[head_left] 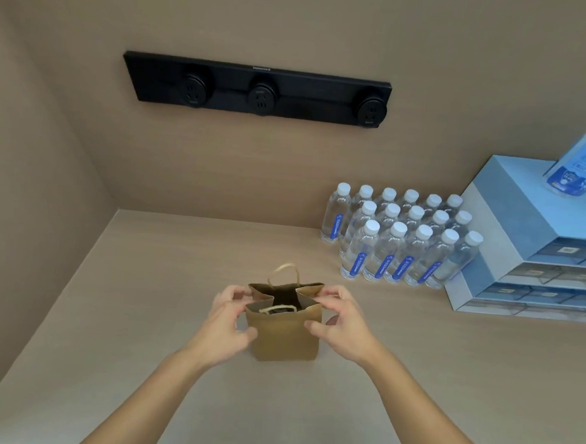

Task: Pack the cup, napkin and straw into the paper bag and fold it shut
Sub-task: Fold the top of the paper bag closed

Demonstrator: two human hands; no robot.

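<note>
Brown kraft paper bag stands open on the beige counter, left hand and right hand each pinching a side gusset; creasing both inward evenly should fold it cleanly.

Small brown paper bag stands upright on the bench, mouth open, side gussets pushed inward. Twisted paper handles: far one up, near one drooped over the mouth. Interior dark; contents can't be made out.

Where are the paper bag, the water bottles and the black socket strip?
paper bag (282, 338), head view, on its front panel.
water bottles (400, 238), head view, on a middle bottle in the group.
socket strip (224, 80), head view, on its black face between two sockets.
</note>
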